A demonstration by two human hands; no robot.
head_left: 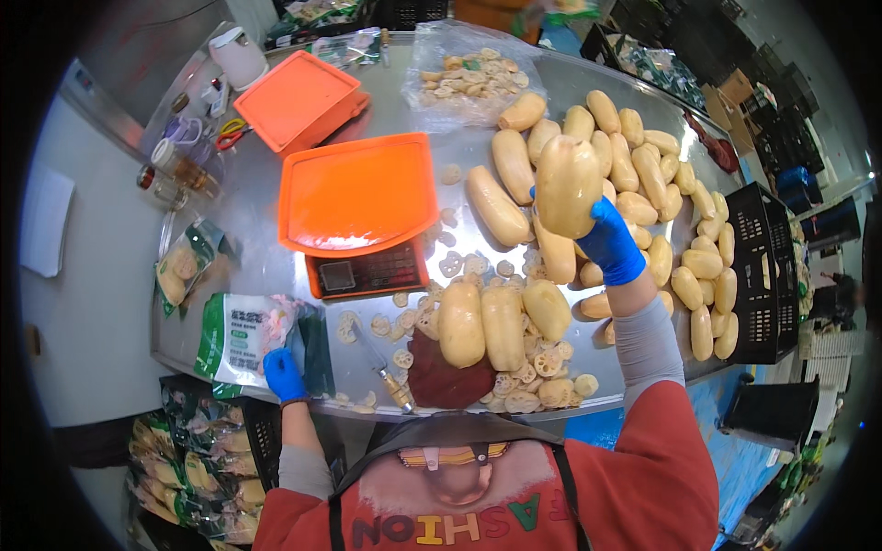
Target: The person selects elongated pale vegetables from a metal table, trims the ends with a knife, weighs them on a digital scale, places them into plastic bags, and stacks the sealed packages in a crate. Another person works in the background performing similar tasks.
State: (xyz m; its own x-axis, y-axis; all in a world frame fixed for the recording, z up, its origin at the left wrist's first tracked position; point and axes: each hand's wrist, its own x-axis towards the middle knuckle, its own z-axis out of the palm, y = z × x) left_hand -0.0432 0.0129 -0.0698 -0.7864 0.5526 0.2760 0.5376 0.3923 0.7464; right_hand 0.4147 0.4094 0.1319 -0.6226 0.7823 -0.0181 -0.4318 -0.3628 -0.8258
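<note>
My right hand, in a blue glove, is closed round a thick peeled lotus root raised above the pile. My left hand, also gloved in blue, pinches the edge of a green and white printed plastic bag at the table's near left. Three large lotus root pieces lie in front of me, over a dark red cloth and scattered lotus root slices. A knife rests left of the cloth. Many more peeled lotus roots are heaped at the right.
An orange-topped scale stands mid-table, with another orange scale behind it. A clear bag of slices lies at the back. Black crates border the right side. Jars, scissors and a filled bag sit at left.
</note>
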